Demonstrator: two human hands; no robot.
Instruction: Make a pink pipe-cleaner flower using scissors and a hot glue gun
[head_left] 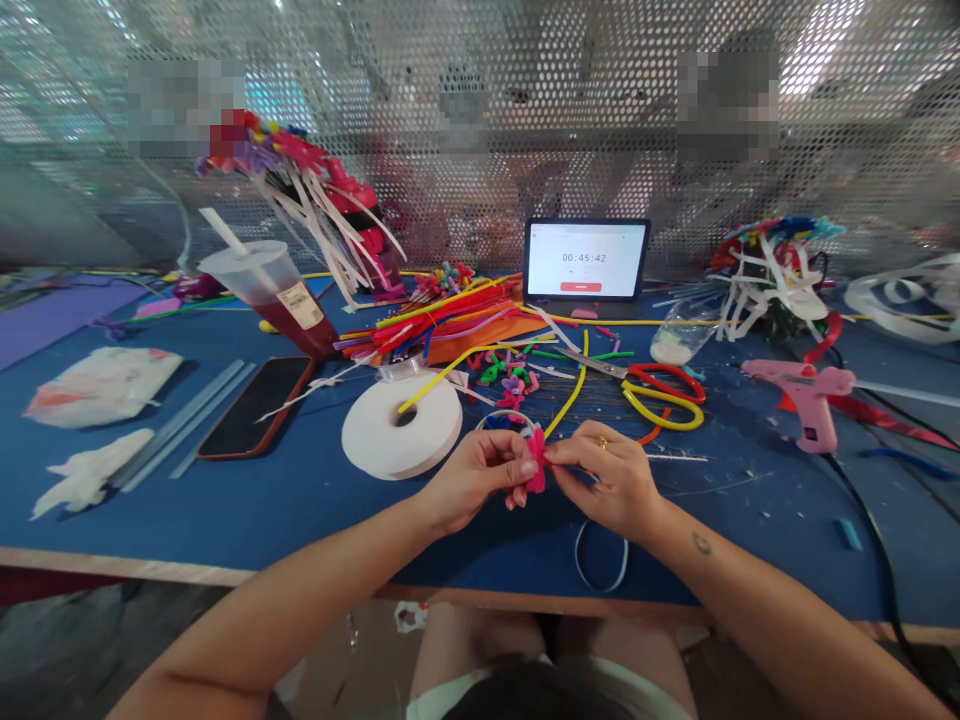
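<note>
My left hand [480, 472] pinches a bright pink pipe-cleaner flower [535, 460] between thumb and fingers, a little above the front of the table. From the other side, the closed fingertips of my right hand [611, 475] grip the flower's edge. A thin white headband [602, 585] loops below my hands; where it meets the flower is hidden by my fingers. Just behind lie small twisted purple, green and pink pipe-cleaner pieces [513, 378]. The white ribbon roll [375, 440] lies flat to the left, with a yellow pipe cleaner [442, 372] reaching from its hole.
Scissors [664, 395] with red and yellow handles lie behind my right hand. A pink glue gun [810, 395] trails its black cord at the right. Further left are a phone [256, 410] and a tilted drink cup [274, 300]. A tablet [586, 260] shows a timer before the perforated metal screen.
</note>
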